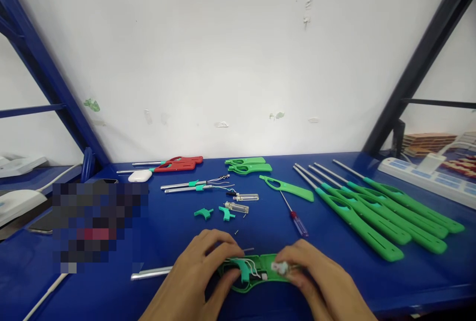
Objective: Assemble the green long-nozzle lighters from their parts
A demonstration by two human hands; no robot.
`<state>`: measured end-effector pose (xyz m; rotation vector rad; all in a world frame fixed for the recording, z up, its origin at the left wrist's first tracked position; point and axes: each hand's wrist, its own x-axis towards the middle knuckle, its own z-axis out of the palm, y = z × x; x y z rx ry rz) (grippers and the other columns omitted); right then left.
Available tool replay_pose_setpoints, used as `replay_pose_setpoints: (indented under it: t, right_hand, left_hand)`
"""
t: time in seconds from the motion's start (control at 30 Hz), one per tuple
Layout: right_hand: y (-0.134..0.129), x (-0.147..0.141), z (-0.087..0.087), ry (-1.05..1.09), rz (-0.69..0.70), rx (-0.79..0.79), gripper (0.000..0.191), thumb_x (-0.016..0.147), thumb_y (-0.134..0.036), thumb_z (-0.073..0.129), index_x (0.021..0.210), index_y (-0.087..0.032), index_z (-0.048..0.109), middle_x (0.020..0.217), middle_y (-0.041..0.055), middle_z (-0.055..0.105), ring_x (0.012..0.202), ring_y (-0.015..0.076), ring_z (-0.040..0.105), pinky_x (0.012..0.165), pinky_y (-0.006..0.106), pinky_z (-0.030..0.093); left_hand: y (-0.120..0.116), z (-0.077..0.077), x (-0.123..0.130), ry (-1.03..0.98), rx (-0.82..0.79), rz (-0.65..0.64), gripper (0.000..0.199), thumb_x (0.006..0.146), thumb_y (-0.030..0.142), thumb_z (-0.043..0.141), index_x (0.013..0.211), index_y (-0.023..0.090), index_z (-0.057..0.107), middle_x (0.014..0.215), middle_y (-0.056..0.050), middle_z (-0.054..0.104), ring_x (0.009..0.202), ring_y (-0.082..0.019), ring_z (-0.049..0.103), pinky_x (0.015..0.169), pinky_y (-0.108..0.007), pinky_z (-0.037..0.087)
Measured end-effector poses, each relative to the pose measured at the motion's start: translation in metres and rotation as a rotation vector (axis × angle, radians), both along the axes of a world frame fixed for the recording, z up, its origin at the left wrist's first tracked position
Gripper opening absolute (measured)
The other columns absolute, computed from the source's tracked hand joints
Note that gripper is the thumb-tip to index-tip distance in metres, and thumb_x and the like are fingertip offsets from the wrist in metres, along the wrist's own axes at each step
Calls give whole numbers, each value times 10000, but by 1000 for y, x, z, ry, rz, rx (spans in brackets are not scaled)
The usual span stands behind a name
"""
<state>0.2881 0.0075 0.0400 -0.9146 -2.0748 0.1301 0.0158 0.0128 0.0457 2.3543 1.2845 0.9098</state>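
Blue tabletop [159,244] up against a scuffed white wall [238,53], that's what I've got on the head cam from over here. My left hand [208,271] is gripping the left end of an open green casing [273,260], which lies between both hands, with a teal trigger [244,271] and white wires inside. A metal tube [148,273] sticks out left of that hand. My right hand [320,276] is pinching a small pale part [279,267] over the casing's other end; it's too blurry for me to say what it is. Just beyond the right hand is a screwdriver [299,224], and off to its right are four green lighters [362,224]. Past the left hand I can see two loose teal triggers [203,213] and, farther out, red handles [178,165].
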Motion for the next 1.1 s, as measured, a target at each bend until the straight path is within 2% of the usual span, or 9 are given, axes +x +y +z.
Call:
replay_pose_setpoints:
  t: [0.1,0.17,0.23,0.37,0.5,0.67,0.87,0.93,1.1]
  right_hand:
    - [-2,4,-9,-50,-153,-27,213,1137,-361,543,1311,-286,641,1133,60,827,978,222,827,802,254,675]
    - [0,2,-12,-106,-150,-30,266,1100,-431,624,1327,-294,647,1182,55,826,1033,240,823,851,276,675]
    - [4,-3,-11,-151,-88,-20,208,1111,-449,604,1236,-305,686,1086,26,839,967,236,826,848,298,673]
    - [11,-9,-10,-200,-26,12,254,1156,-295,469,1075,-289,710,923,-4,809,815,220,796,876,356,650]
    - [10,-6,-12,-227,8,-56,268,1055,-99,500,1009,-275,697,888,-10,759,776,203,743,917,362,623]
    - [7,-4,-11,-278,7,-100,244,974,-49,580,949,-263,695,837,-3,692,742,211,673,867,380,619]
    - [5,-5,-8,-254,23,-101,261,975,-43,603,1000,-280,711,849,-9,693,748,211,664,850,370,598]
    - [5,-6,-8,-243,30,-113,267,971,-35,598,998,-278,707,846,-8,691,747,208,658,847,362,589]
    - [5,-4,-9,-248,29,-129,268,976,-37,623,1019,-283,721,848,-9,693,752,208,654,822,349,570]
  left_hand:
    - [2,4,4,60,-10,-64,316,1021,151,700,1229,379,767,1222,6,733,1120,-201,725,1016,-316,593]
    - [4,3,5,88,19,-81,301,1024,152,716,1218,371,785,1192,-7,732,1102,-213,710,991,-332,595]
    - [5,1,5,97,45,-92,274,1024,166,733,1203,363,799,1145,-13,739,1059,-217,707,962,-343,600]
    - [6,-2,3,102,34,-101,298,968,147,801,1183,354,809,1102,-10,748,1005,-215,718,946,-350,603]
    - [9,-7,5,104,41,-115,325,953,96,797,1170,338,808,1103,-11,746,965,-200,731,935,-347,602]
    - [10,-10,6,149,120,-124,266,942,96,807,1104,307,820,1048,-23,747,913,-219,714,830,-338,607]
    - [4,-2,-22,200,142,19,318,1070,244,651,1315,415,759,1194,9,765,1056,-226,746,963,-348,615]
    - [3,1,-35,202,134,71,304,1087,289,612,1302,432,773,1184,24,776,1026,-211,771,929,-305,628]
    - [3,2,-46,145,-29,49,236,1090,341,627,1149,422,840,1074,45,792,909,-160,795,814,-195,620]
